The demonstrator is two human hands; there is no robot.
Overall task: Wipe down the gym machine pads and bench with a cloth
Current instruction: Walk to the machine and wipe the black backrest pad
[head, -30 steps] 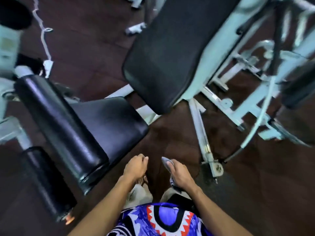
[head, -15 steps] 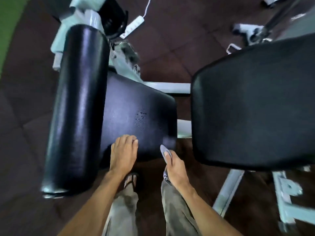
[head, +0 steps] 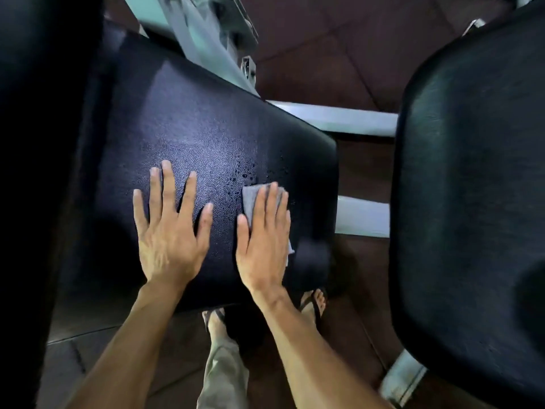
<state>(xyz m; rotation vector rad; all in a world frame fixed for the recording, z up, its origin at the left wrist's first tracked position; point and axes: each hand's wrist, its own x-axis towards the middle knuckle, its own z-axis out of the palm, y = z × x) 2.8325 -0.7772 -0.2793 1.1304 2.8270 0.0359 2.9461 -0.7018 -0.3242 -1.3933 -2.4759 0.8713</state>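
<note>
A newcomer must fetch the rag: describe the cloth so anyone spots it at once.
Start at the wide black seat pad in the middle, where both hands lie flat. The cloth is the small grey piece pressed under the right hand, with droplets just beyond it. It alone is pale on the pad; the left hand has nothing under it.

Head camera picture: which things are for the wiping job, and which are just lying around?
For the job: grey cloth under the right hand; left hand flat on the seat pad; droplets; back pad; dark pad on the left.
Just there: pale metal frame; brown floor; sandalled feet.
</note>
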